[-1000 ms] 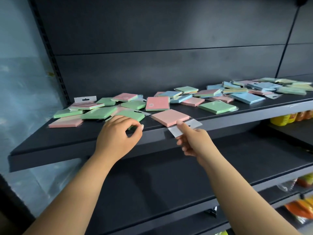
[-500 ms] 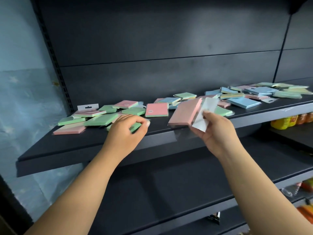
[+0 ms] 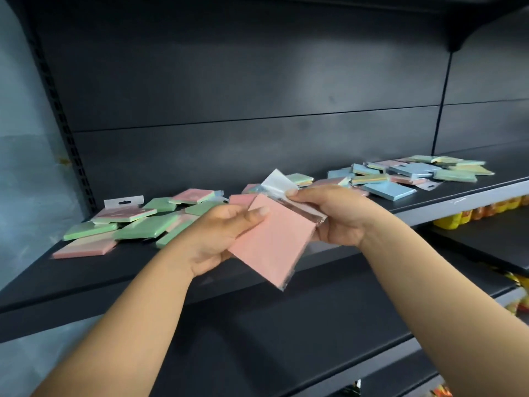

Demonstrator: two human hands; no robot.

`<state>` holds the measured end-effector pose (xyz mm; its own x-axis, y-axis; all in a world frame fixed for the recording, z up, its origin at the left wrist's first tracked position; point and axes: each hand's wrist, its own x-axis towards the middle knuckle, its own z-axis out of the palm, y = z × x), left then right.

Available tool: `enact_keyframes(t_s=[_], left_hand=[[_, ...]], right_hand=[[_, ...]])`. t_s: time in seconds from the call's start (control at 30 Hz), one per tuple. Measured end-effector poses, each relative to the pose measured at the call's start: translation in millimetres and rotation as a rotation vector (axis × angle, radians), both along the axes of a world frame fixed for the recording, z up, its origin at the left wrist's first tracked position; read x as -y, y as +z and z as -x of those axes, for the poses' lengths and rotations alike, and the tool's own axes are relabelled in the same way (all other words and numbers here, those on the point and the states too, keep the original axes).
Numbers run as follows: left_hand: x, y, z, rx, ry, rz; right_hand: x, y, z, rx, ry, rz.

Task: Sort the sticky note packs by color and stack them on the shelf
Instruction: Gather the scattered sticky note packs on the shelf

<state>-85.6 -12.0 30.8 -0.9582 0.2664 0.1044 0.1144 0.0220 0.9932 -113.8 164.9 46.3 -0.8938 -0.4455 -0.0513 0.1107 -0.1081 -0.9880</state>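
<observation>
1. Left hand [image 3: 220,236], centre of frame: fingers curled, thumb pressed flat on the face of the pink pack [image 3: 272,242], remaining fingers hidden beneath its left edge; pack pinched between them.
2. Right hand [image 3: 337,216], just right of centre: thumb and forefinger clamped together on the pack's upper right edge and on the clear wrapper flap [image 3: 276,181], which stood up above the pack; other fingers folded under.
3. Pink pack held tilted in the air, lower corner pointing down, in front of the shelf [image 3: 120,270] edge and clear of it.
4. Compared with half a second before: left hand lifted off the green packs [image 3: 143,229] at centre left and brought across to the pink pack; previously gripped by the right hand alone, now gripped by both and pulled nearer the camera.
5. Mixed pink and green packs left scattered at centre left; blue packs [image 3: 392,190] and others at upper right, blurred.
6. Bare dark shelf surface along the front edge at lower left, beside the pink pack [image 3: 86,247] lying nearest that edge; lower shelf [image 3: 286,325] bare beneath the forearms.
</observation>
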Motion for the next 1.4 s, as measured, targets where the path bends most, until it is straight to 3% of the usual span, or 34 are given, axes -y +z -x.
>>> enact_keyframes(t_s=[0.13, 0.33, 0.5, 0.67, 0.77, 0.9, 1.07, 1.23, 1.4], left_hand=[[-2, -6, 14, -0.023, 0.096, -0.047], [-14, -13, 37, -0.073, 0.409, -0.204], [-34, -16, 58, -0.116, 0.62, -0.248], [-56, -17, 74, -0.113, 0.768, -0.248], [-60, -20, 78, -0.121, 0.848, -0.159], [-58, -20, 76, -0.092, 0.889, -0.245], [-59, -21, 73, -0.096, 0.882, -0.252], [-60, -23, 74, -0.114, 0.899, -0.225], [-59, -23, 72, -0.12, 0.91, -0.244]], right_hand=[[-6, 6, 22, 0.002, -0.043, -0.048], [-51, 7, 79, 0.028, -0.181, -0.091], [-64, 2, 137, -0.197, -0.308, -0.511], [-55, 4, 169, -0.405, -0.112, -1.116], [-51, 2, 175, -0.267, 0.125, -1.119], [-54, -12, 183, -0.539, 0.06, -1.421], [-60, -16, 190, -0.457, 0.006, -1.295], [-66, -17, 196, -0.386, -0.108, -1.043], [-73, -16, 201, -0.285, -0.277, -0.472]])
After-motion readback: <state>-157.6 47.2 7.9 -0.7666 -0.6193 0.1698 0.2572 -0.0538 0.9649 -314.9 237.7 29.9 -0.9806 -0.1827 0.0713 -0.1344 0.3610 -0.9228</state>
